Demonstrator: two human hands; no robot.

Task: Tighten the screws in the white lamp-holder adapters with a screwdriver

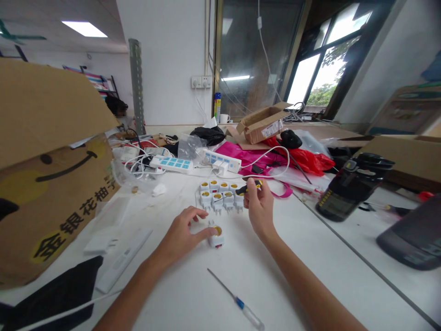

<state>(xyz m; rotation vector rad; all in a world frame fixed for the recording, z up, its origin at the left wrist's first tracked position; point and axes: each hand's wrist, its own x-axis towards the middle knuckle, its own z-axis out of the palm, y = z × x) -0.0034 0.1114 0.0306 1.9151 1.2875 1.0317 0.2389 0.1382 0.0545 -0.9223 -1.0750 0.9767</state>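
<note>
My left hand [186, 232] is over the table with fingers apart, its thumb against a white plug-in lamp socket [217, 240] with a yellow-gold round opening. The socket's prongs point away from me. My right hand [261, 207] is closed around a screwdriver [244, 189] with a black and yellow handle; its thin shaft points left over a group of similar lamp sockets [228, 201]. Those stand in rows just beyond my hands. Nearer to me lies a second screwdriver [245, 310] with a clear and blue handle.
A large cardboard box [69, 197] stands at the left. White power strips [171, 163] with cables lie behind the sockets, near a pink bag [255, 158] and an opened carton [263, 124]. Dark bottles [351, 188] stand at the right. A black pouch [58, 294] lies front left.
</note>
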